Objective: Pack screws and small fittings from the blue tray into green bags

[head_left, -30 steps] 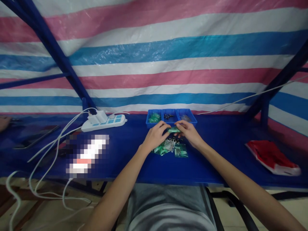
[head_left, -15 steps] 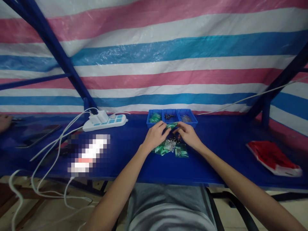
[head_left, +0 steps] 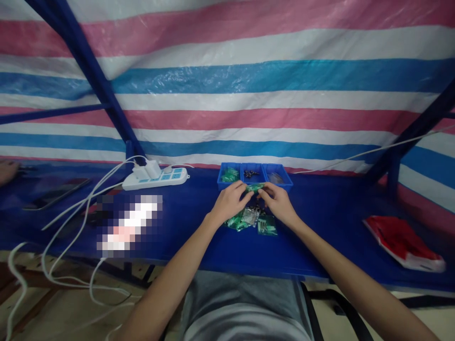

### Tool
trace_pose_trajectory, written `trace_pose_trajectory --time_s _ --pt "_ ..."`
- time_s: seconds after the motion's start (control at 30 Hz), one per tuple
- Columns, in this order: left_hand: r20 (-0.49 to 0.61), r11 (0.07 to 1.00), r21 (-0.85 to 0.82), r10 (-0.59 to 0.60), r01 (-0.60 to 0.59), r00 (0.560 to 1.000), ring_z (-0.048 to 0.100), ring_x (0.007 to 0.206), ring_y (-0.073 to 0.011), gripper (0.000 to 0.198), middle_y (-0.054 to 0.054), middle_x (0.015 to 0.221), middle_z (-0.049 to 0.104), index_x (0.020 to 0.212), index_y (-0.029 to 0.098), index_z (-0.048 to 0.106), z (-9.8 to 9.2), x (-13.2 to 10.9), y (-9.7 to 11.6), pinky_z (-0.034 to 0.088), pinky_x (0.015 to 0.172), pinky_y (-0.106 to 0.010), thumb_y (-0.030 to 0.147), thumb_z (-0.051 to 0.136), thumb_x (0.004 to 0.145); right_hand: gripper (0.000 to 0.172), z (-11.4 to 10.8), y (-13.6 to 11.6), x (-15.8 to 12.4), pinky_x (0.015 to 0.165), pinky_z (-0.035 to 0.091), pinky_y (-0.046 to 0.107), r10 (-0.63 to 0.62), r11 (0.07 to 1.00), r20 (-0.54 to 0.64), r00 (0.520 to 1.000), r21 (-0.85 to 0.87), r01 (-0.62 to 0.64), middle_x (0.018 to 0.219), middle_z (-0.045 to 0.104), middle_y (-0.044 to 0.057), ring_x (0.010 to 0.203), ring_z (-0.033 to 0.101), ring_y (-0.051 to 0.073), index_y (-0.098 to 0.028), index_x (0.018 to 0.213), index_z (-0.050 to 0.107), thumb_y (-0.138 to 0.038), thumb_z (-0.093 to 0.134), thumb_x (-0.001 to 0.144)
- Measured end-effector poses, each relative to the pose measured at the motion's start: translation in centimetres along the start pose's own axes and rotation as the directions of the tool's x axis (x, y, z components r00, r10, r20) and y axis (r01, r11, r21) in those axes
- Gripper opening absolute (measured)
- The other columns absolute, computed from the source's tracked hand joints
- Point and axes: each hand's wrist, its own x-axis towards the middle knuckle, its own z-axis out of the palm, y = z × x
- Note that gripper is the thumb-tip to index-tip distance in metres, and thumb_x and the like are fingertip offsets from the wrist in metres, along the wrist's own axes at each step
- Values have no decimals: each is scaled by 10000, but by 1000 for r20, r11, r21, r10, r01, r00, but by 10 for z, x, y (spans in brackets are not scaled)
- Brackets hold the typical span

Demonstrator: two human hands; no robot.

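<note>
My left hand [head_left: 229, 201] and right hand [head_left: 279, 201] are at work over the blue surface [head_left: 320, 218]. Fingers of the left are clamped on the left end of a small green bag [head_left: 255, 188]; fingers of the right are clamped on its right end. Bag is up off the surface, held between my two hands, just in front of a blue tray [head_left: 221, 180].

Tray, three compartments: green bags [head_left: 230, 175] on the left, small dark parts [head_left: 251, 174] in the middle, clear pieces [head_left: 274, 178] on the right; too small to identify further.

Below my hands: a pile of green bags [head_left: 237, 221], loose dark bits [head_left: 258, 209] behind it, and just to its right a flat bag of metal pins [head_left: 263, 225].

Well to my left: a white power strip [head_left: 152, 182] with plugs in it. Well to my right: a red packet [head_left: 401, 241], lying flat. Far left edge: another person's hand [head_left: 7, 171], partly out of view.
</note>
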Motion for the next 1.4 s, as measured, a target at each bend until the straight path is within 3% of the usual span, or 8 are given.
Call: trace_pose_trajectory --time_s 0.2,0.3,0.47,0.6,0.73,1.07,1.27,1.4 --pt "33 1000 -27 -6 7 999 623 862 -198 258 -59 968 616 1062 186 576 1 -1 -2 524 722 -324 423 537 968 323 -3 -1 2 509 433 272 33 999 -48 998 40 -31 716 646 36 613 612 188 -207 867 596 -530 604 876" --pt "26 998 -63 -14 16 1000 638 964 -226 471 -73 1061 635 1341 203 449 3 -1 -4 547 796 -361 333 611 918 354 -4 -1 3 485 400 270 75 993 -46 996 93 -71 632 615 10 495 517 145 -207 833 585 -558 621 862" --pt "14 995 -89 -50 51 999 647 959 -214 639 -56 1070 638 1481 246 314 3 -1 -6 556 805 -357 197 578 901 379 -4 -4 2 465 350 255 120 981 -15 993 156 -117 574 578 -9 465 463 121 -203 779 568 -569 645 842" --pt "4 996 -94 6 -6 1000 635 1046 -210 557 -62 1203 614 1435 269 400 2 -1 -5 549 863 -350 139 547 913 370 -1 -6 1 459 345 240 143 966 0 990 217 -139 582 566 -33 490 502 124 -196 931 590 -533 690 814" --pt "-14 997 -66 38 -39 999 623 1085 -210 367 -57 1205 604 1315 256 524 1 -2 -5 544 859 -331 158 512 961 537 0 -4 2 433 347 223 143 957 -30 989 260 -130 603 583 -55 479 534 126 -202 1205 542 -492 723 791" --pt "-161 1000 -13 -29 27 986 622 969 -185 233 -40 971 586 1110 210 624 3 1 -4 524 829 -313 373 486 1015 357 3 -2 1 455 428 231 124 956 58 991 261 -135 947 713 75 647 678 173 -190 1051 612 -449 681 816" --pt "-142 998 -16 -57 56 988 634 965 -206 286 -61 994 617 1094 184 606 4 1 -4 527 805 -324 424 473 1013 358 1 1 2 459 422 247 79 993 69 994 88 -85 670 653 23 529 590 150 -180 847 633 -536 611 874" --pt "-88 993 -80 -93 86 992 661 923 -213 380 -65 1028 656 1306 201 504 4 -1 -3 541 801 -349 425 496 1000 395 -1 0 2 454 399 247 88 994 59 994 61 -92 590 616 7 461 521 128 -179 784 618 -559 587 888"
